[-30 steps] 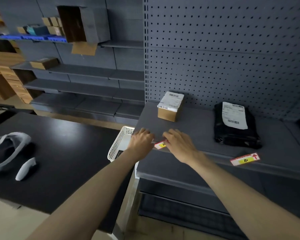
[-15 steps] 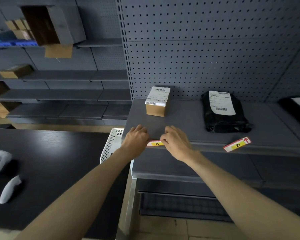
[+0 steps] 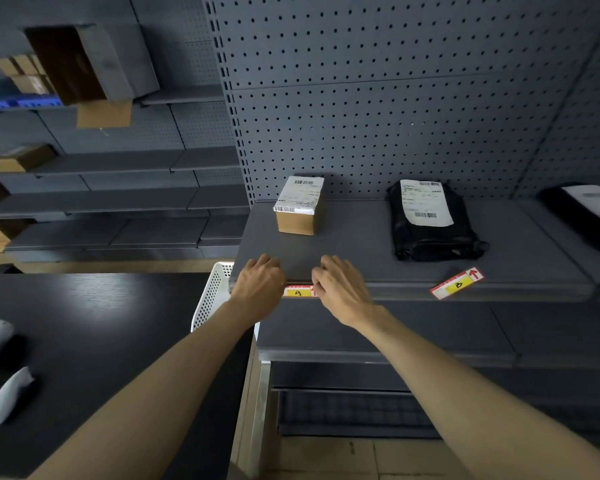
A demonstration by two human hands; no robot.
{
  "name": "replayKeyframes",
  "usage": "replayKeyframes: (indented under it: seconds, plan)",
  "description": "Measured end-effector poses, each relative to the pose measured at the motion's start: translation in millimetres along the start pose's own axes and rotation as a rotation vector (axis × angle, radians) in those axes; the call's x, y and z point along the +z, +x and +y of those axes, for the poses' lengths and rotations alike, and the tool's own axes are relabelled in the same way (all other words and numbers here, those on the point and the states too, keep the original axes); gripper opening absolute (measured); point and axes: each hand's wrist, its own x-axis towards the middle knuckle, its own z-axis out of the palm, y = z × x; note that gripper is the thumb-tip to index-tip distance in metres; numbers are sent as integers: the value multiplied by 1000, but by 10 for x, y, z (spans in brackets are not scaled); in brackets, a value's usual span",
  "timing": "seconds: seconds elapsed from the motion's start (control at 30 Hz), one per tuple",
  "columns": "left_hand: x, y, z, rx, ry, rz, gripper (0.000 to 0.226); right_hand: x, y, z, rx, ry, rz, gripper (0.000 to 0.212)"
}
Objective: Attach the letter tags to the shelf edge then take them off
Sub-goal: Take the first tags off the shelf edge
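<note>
A red-and-white tag with a yellow patch marked A [image 3: 298, 292] lies flat along the front edge of the grey shelf [image 3: 499, 293]. My left hand [image 3: 258, 287] covers the tag's left end, fingers curled over the shelf lip. On its right end rests my right hand [image 3: 338, 285], fingers bent on the shelf top. Only the tag's middle shows between them. A second tag marked B [image 3: 457, 283], with a red arrow, lies loose and askew on the shelf top to the right.
A small cardboard box [image 3: 300, 206] and a black parcel bag [image 3: 430, 220] with white labels sit on the shelf behind the tags. A white perforated basket [image 3: 210, 296] stands left of the shelf, beside a black table [image 3: 94, 323] holding a white headset and controller.
The A tag went from tilted between my hands to lying level along the shelf edge. Both hands stay on its ends. The view has shifted left and down slightly.
</note>
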Motion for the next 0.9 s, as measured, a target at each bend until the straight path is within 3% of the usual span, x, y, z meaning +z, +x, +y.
replayKeyframes:
  seconds: [0.3,0.6,0.9]
  plan:
    - [-231,443,757,39,-107,115,23,-536,-323,826,40,-96,24,22]
    - [-152,873,1870,85,-132,109,23,-973,-822,1777,98,-169,-16,20]
    - [25,1089,2428,65,-115,55,20,-1049,-1046,2105,54,-135,-23,14]
